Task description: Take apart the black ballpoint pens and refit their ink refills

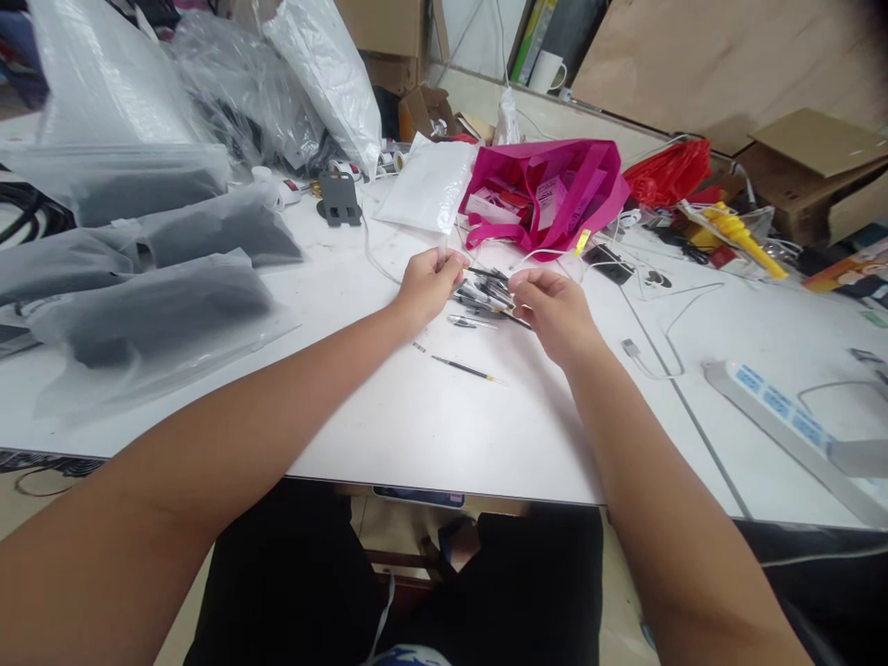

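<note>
My left hand (431, 289) is closed in a pinch, with a clear narrow piece, perhaps a pen barrel, showing above its fingers. A dark pen refill (487, 273) spans the gap between my two hands, its left end at the left fingertips. My right hand (555, 310) has its fingers closed at the refill's other end; the exact grip is partly hidden. Below and between the hands lies a pile of pen parts (482, 298). A clear pen piece (472, 322) lies just in front of the pile. Nearer to me, a loose black refill (463, 368) with a yellowish end rests on the white table (444, 425).
Frosted zip bags (159, 310) with dark contents lie at left. Behind my hands are a white plastic packet (426, 185) and a magenta bag (575, 199) full of small boxes. A white power strip (783, 421) and cable plug (630, 348) lie at right.
</note>
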The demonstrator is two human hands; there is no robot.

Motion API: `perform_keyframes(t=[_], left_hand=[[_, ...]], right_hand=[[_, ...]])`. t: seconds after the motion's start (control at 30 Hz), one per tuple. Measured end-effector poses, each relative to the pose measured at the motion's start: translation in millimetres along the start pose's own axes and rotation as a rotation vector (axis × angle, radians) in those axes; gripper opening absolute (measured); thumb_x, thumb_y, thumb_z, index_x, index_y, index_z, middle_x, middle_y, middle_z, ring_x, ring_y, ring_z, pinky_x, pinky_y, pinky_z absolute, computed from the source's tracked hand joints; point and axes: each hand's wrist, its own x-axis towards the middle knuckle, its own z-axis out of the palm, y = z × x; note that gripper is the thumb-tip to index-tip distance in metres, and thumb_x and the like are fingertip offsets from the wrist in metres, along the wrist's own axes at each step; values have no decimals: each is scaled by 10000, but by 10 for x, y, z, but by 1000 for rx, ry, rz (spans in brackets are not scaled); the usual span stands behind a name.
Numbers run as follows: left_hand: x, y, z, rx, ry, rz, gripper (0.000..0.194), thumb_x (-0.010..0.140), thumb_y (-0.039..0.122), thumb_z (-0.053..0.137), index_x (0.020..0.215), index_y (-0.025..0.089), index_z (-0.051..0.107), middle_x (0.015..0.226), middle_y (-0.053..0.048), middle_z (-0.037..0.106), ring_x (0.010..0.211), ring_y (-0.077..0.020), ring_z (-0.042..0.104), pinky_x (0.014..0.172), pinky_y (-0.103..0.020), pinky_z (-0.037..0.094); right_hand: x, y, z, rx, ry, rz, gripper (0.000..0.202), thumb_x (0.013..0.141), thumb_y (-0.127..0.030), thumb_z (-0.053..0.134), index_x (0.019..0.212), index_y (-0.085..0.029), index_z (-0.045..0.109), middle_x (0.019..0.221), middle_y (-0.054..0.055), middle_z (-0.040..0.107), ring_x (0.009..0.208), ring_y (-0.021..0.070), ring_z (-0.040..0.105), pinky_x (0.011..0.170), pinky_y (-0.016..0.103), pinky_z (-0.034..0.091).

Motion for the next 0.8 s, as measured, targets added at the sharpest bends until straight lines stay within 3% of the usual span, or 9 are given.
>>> perform_keyframes(t=[0.13,0.2,0.27,0.33,0.4,0.43,0.47,0.6,0.8], left_hand=[[-78,9,87,-67,-63,-33,203,1048,134,531,883,123,649,655,40,527,490,-36,394,492,-210,275],[-97,6,106,-106,-75,-39,177,1075,193,524,951,144,641,663,46,534,487,-37,388,491,-203,275],[-91,13,98,-141,-51,-46,171,1092,232,507,982,163,620,670,51,529,491,-36,377,495,-194,273],[-66,28,69,-154,-9,-52,192,1096,230,495,944,165,594,653,56,496,494,-37,361,496,-190,264],[-36,42,35,-153,21,-49,227,1092,237,503,887,166,570,644,58,467,497,-37,352,495,-191,258],[-23,46,21,-152,32,-42,239,1090,251,513,871,168,563,646,58,462,499,-37,349,494,-192,257],[-12,48,9,-147,42,-35,247,1088,266,526,863,171,559,652,56,463,501,-36,351,494,-193,260],[20,51,-20,-126,63,-15,263,1078,281,539,838,176,547,663,51,471,508,-37,361,499,-195,278],[97,62,-85,-159,92,30,252,1050,198,508,802,172,542,638,45,464,508,-45,360,492,-197,266]], right_hand=[[42,11,-6,107,67,-36,409,756,-582,794,886,-256,585,910,1,637,785,140,611,700,278,541],[19,-53,-63,105,150,-54,465,766,-652,785,837,-258,550,885,7,648,779,144,624,674,273,541],[-77,-172,-117,148,126,-76,520,756,-697,804,771,-254,532,775,-2,633,713,141,616,643,268,541],[-236,-305,-113,171,-181,-68,545,712,-699,865,714,-241,569,650,-15,611,616,136,596,606,277,544],[-402,-400,-33,53,-673,11,479,686,-605,938,723,-209,671,617,2,651,568,145,610,571,293,543],[-464,-424,24,-9,-824,44,435,707,-558,945,764,-193,715,634,12,679,566,147,621,557,291,538],[-505,-431,80,-52,-878,57,401,732,-527,940,800,-186,740,649,12,693,562,142,620,534,280,525],[-465,-370,128,-153,-641,9,367,787,-512,910,805,-192,731,634,3,686,539,118,583,473,248,463],[-294,-339,-184,-212,-250,-25,434,730,-529,949,661,-222,650,679,17,680,553,117,563,483,282,462]])
